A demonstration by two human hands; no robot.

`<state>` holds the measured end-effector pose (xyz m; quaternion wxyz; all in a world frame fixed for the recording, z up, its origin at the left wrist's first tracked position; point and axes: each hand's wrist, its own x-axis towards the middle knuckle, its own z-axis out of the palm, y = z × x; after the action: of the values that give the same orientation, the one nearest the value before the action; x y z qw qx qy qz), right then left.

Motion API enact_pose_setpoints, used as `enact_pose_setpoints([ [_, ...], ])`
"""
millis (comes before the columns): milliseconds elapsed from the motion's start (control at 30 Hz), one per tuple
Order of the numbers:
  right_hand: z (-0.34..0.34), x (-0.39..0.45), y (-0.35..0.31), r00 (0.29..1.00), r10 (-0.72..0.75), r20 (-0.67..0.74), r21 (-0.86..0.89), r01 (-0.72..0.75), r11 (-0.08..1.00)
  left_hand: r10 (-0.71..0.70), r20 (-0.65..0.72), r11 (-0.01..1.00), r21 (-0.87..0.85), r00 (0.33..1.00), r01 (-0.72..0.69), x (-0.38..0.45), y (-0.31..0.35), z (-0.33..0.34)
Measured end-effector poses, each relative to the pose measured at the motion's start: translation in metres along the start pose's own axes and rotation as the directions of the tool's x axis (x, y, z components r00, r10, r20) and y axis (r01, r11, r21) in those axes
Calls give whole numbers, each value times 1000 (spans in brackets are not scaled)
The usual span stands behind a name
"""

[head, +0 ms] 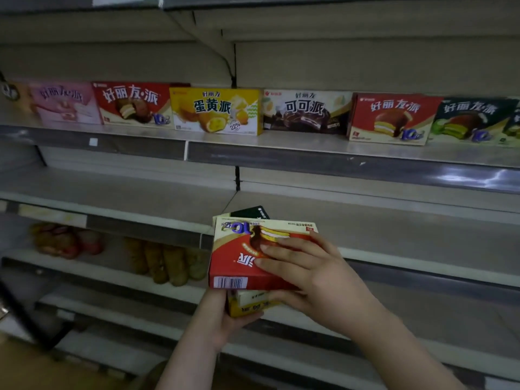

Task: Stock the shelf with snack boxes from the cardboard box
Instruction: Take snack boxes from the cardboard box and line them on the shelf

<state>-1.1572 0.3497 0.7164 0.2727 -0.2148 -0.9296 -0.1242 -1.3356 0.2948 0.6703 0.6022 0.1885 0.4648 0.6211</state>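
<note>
Hands first, nearest to me: my left hand (222, 319) cups the underside of a small stack of snack boxes, its fingers curled around the near corner of a yellow box (247, 305) at the bottom. My right hand (306, 277) grips the red box (247, 254) on top, fingers spread flat across its printed face and thumb tucked beneath its near edge. That red box is turned upside down to me, barcode on the near side. Behind it, a dark green box (250, 212) pokes out at the far end of the stack.

I hold the stack just in front of the middle shelf (394, 235), whose board looks bare around it. Lower left, on a shelf further down, I see blurred bagged goods (67, 240) and some brownish packets (166, 263); I cannot tell what they are.

Further back and higher, the upper shelf (281, 142) carries a row of boxes standing face out, side by side: a pink box (64, 104) far left, then a red one (132, 104), a yellow one (216, 111), a dark cocoa one (306, 111), another red one (394, 118), and a green one (475, 121) at the right edge.
</note>
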Motion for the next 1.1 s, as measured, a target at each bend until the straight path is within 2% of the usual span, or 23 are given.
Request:
enact_pose_setpoints([
  [133,10,6,-13,1000,-4,-6,-151,3,989,27,-41,999,32,999,-25,-1,-2,-3],
  [300,-5,20,2,975,-130,-183,-279,75,957,-29,-61,999,12,998,30,0,4,-11],
  [467,-23,42,35,952,141,-270,-42,-158,987,-67,-12,996,54,998,68,1,18,-12],
  [533,-28,40,52,939,271,-211,231,-221,947,-95,6,995,45,995,95,2,25,-12],
  [600,-28,34,63,933,341,-117,547,-226,806,-110,18,993,48,994,109,3,33,-11],
  [700,-22,26,66,933,355,-62,791,-171,587,-143,53,986,100,988,137,4,43,-6],
  [800,-14,22,68,906,420,48,857,-253,450,-181,80,974,151,980,168,4,47,6],
  [933,-17,19,71,840,495,224,869,-402,289,-212,65,971,127,975,202,4,42,23],
  [1000,-19,17,68,777,542,320,850,-488,198,-225,66,971,105,972,217,4,37,29],
  [1033,-16,14,68,727,583,364,851,-514,110,-227,61,971,95,972,221,5,36,32],
  [1100,-11,5,70,559,676,480,850,-486,-201,-218,60,973,87,974,213,7,33,36],
])
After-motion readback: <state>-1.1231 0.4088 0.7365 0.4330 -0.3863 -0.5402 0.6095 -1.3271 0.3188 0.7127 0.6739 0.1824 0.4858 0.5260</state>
